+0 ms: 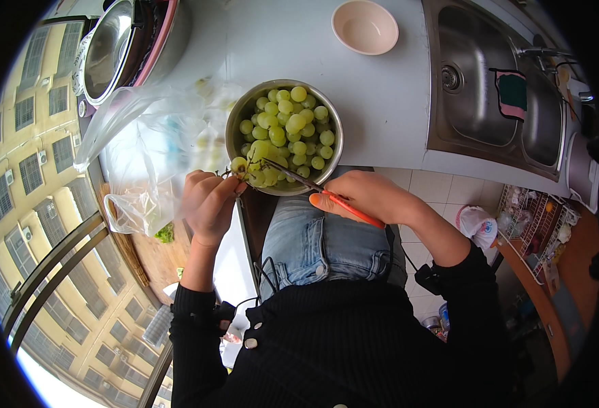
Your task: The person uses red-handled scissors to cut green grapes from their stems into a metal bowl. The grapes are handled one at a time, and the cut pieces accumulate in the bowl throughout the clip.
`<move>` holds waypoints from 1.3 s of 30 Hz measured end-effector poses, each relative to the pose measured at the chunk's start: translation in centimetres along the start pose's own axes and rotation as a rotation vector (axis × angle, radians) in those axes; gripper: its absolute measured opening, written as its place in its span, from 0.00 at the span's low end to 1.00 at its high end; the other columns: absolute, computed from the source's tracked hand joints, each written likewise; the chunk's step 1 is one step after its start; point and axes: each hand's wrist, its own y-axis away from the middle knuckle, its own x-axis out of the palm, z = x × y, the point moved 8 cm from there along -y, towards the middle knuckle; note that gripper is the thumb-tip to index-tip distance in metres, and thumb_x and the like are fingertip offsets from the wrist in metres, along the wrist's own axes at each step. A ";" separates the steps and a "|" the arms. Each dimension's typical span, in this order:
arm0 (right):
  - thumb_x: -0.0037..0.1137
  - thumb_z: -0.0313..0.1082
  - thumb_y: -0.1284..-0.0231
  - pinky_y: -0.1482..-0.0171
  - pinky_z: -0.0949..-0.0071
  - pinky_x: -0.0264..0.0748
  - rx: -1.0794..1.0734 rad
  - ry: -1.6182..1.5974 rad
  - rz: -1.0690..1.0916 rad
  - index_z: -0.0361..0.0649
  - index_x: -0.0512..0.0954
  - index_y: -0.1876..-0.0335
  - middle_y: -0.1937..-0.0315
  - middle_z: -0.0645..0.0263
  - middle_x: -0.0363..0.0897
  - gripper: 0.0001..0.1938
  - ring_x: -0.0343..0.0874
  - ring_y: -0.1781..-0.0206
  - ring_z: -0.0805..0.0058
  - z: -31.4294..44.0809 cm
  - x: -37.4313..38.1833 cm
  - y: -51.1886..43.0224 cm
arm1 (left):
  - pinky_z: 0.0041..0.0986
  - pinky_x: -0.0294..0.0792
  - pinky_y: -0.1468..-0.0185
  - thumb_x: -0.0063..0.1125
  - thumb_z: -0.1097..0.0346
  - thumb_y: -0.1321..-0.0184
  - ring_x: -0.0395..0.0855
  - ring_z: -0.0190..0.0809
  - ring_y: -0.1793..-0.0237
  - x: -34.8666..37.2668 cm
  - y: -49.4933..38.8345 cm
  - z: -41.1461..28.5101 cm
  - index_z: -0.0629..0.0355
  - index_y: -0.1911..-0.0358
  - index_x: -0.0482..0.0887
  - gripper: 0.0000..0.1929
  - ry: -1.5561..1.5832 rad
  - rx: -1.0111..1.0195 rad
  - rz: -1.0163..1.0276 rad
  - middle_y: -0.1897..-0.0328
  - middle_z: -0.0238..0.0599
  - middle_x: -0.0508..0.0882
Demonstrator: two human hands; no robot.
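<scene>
My left hand (210, 201) grips a grape stem (251, 167) with a few green grapes on it, over the near left rim of a steel bowl (334, 172). Many loose green grapes (284, 120) fill the bowl, which stands at the counter's front edge. In my right hand (368, 196) is a pair of scissors (353, 208) with red-orange handles. Their dark blades point left across the bowl, and the tips reach the held stem. Whether the blades are parted is too small to tell.
Left of the bowl lies a clear plastic bag (146, 153). A pink bowl (365, 28) sits farther back, left of a steel double sink (475, 86) with a cloth (511, 94) over its divider. Stacked basins (111, 53) stand back left by the window. A wire rack (536, 224) is at right.
</scene>
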 end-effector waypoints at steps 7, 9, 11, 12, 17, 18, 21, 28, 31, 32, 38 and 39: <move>0.45 0.63 0.36 0.69 0.63 0.70 0.036 0.268 -0.062 0.38 0.74 0.79 0.82 0.55 0.73 0.31 0.75 0.75 0.56 0.5 -0.8 -0.8 | 0.30 0.68 0.65 0.72 0.69 0.60 0.75 0.38 0.72 0.0 -0.8 -0.3 0.56 0.69 0.84 0.12 0.039 0.043 0.041 0.76 0.30 0.77; 0.46 0.64 0.37 0.70 0.62 0.71 0.045 0.322 -0.057 0.38 0.75 0.81 0.83 0.56 0.73 0.32 0.76 0.76 0.55 0.8 -1.2 -1.0 | 0.30 0.67 0.65 0.72 0.69 0.61 0.75 0.38 0.71 0.1 -0.9 -0.5 0.55 0.69 0.84 0.12 0.049 0.064 0.055 0.76 0.29 0.77; 0.47 0.64 0.38 0.71 0.62 0.71 0.065 0.366 -0.049 0.38 0.75 0.82 0.84 0.56 0.73 0.32 0.76 0.77 0.55 1.0 -1.5 -1.4 | 0.30 0.67 0.65 0.73 0.69 0.62 0.75 0.38 0.71 0.3 -1.0 -0.7 0.55 0.69 0.85 0.13 0.052 0.093 0.069 0.76 0.29 0.76; 0.48 0.64 0.39 0.72 0.61 0.70 0.059 0.375 -0.056 0.38 0.75 0.83 0.84 0.56 0.73 0.32 0.75 0.78 0.55 1.2 -1.6 -1.5 | 0.30 0.67 0.65 0.73 0.69 0.63 0.75 0.38 0.71 0.2 -1.1 -0.8 0.55 0.69 0.85 0.13 0.049 0.097 0.061 0.76 0.28 0.76; 0.49 0.62 0.38 0.73 0.62 0.70 0.020 0.354 -0.095 0.38 0.75 0.84 0.85 0.55 0.73 0.31 0.74 0.79 0.55 1.1 -1.5 -2.1 | 0.30 0.67 0.64 0.73 0.69 0.63 0.75 0.38 0.71 0.2 -1.0 -0.4 0.54 0.69 0.85 0.13 0.015 0.074 0.040 0.76 0.28 0.76; 0.49 0.62 0.38 0.73 0.62 0.70 0.003 0.334 -0.106 0.38 0.75 0.84 0.85 0.55 0.72 0.31 0.73 0.80 0.56 1.0 -1.5 -2.0 | 0.30 0.68 0.64 0.72 0.69 0.62 0.75 0.38 0.71 0.2 -1.0 -0.4 0.54 0.69 0.84 0.13 0.014 0.072 0.041 0.76 0.27 0.76; 0.48 0.60 0.36 0.75 0.67 0.69 -0.011 0.256 -0.044 0.39 0.76 0.81 0.87 0.59 0.70 0.30 0.70 0.83 0.63 -0.1 -1.5 -1.8 | 0.31 0.68 0.64 0.72 0.69 0.62 0.75 0.38 0.71 0.0 -0.9 -0.1 0.54 0.69 0.84 0.13 0.005 0.068 0.047 0.76 0.27 0.76; 0.46 0.66 0.37 0.80 0.82 0.64 0.180 -0.305 0.268 0.44 0.66 0.84 0.88 0.74 0.64 0.32 0.65 0.85 0.83 -2.3 -1.3 -0.6 | 0.31 0.69 0.63 0.72 0.68 0.62 0.75 0.39 0.70 -0.2 -1.2 -0.1 0.53 0.69 0.83 0.14 0.017 0.107 0.106 0.75 0.28 0.75; 0.44 0.69 0.38 0.80 0.82 0.64 0.182 -0.268 0.305 0.46 0.64 0.85 0.88 0.74 0.63 0.33 0.65 0.86 0.83 -2.0 -1.5 -1.0 | 0.31 0.69 0.63 0.72 0.68 0.63 0.75 0.38 0.70 -0.2 -1.6 -0.2 0.53 0.68 0.84 0.15 0.036 0.144 0.130 0.74 0.28 0.75; 0.43 0.70 0.38 0.80 0.82 0.64 0.163 -0.254 0.313 0.47 0.63 0.85 0.88 0.74 0.63 0.33 0.64 0.86 0.83 -1.7 -1.6 -1.2 | 0.30 0.69 0.63 0.72 0.68 0.64 0.74 0.38 0.69 -0.1 -1.7 -0.3 0.52 0.68 0.84 0.15 0.039 0.159 0.142 0.74 0.28 0.75; 0.39 0.74 0.40 0.78 0.72 0.66 0.103 0.204 0.246 0.40 0.66 0.88 0.90 0.66 0.64 0.39 0.66 0.86 0.72 -0.2 -3.2 -2.0 | 0.30 0.68 0.62 0.71 0.66 0.64 0.74 0.37 0.67 0.1 -2.0 -0.6 0.50 0.65 0.84 0.17 0.024 0.239 0.182 0.72 0.25 0.76; 0.39 0.74 0.40 0.78 0.70 0.66 0.081 0.269 0.199 0.39 0.66 0.89 0.90 0.65 0.65 0.40 0.67 0.86 0.68 0.4 -3.6 -2.0 | 0.30 0.68 0.62 0.71 0.66 0.64 0.74 0.36 0.67 0.1 -2.0 -0.6 0.49 0.65 0.84 0.17 0.022 0.237 0.182 0.71 0.25 0.76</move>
